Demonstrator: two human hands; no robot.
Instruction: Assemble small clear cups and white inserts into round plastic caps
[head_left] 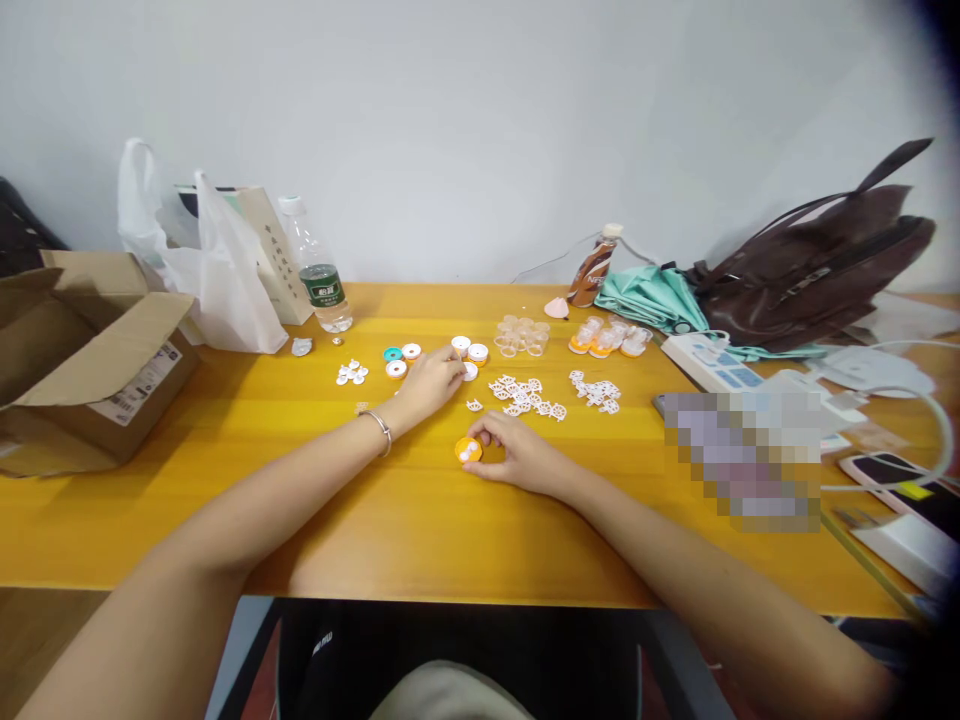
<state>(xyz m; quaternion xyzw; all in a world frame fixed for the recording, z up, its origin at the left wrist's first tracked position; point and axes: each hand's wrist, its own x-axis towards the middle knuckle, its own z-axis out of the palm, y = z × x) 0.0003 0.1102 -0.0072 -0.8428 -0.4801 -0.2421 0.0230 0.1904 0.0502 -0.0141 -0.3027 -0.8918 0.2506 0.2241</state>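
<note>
My right hand (517,455) grips the edge of a small orange round plastic base (469,450) between thumb and fingers. White parts sit inside that base, which rests at or just over the table. Farther up, my left hand (433,380) has its curled fingertips at a white disc (470,371), in front of a few white-and-orange round pieces (478,352). The grip is partly hidden by the hand itself. Left of it are more round pieces (396,370), one with a teal top (392,354). Loose white cut-out parts (517,393) lie beyond my right hand.
Clear plastic cups (523,335) and orange-based domed pieces (607,338) stand toward the back. Small white parts (352,373) lie at left. A cardboard box (97,370), water bottle (322,275), coffee bottle (592,268), brown bag (817,270) and power strip (712,363) flank the work.
</note>
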